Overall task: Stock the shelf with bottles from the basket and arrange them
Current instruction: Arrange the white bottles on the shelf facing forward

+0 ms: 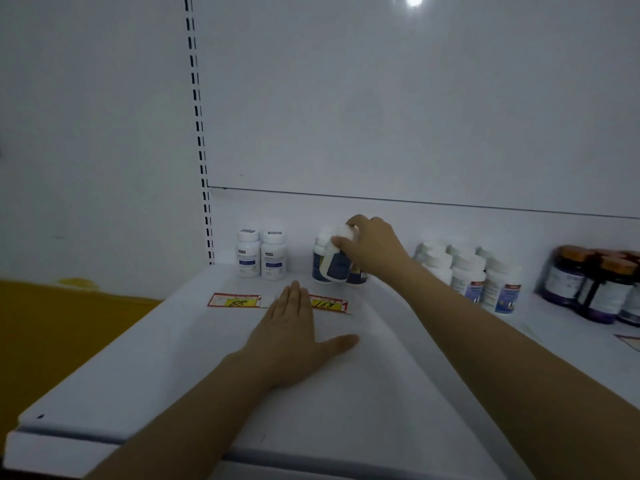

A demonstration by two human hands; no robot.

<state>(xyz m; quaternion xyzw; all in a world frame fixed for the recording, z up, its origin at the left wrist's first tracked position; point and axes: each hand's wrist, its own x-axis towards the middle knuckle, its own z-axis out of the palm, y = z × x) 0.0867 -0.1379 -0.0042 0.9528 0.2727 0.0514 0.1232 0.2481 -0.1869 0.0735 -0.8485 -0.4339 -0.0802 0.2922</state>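
Observation:
My right hand (372, 245) grips the white cap of a dark-blue-labelled bottle (337, 263), which is tilted among a small group of similar bottles at the back of the white shelf (138, 358). My left hand (294, 334) lies flat on the shelf surface, fingers straight, its fingertips over the price tags. Two white bottles with pale labels (261, 254) stand upright to the left of the group. The basket is out of view.
Two red-and-yellow price tags (235, 301) lie on the shelf. Several white-capped bottles (471, 275) stand right of my right hand, and dark jars with orange lids (595, 285) at the far right. A slotted upright (202, 150) borders the back panel.

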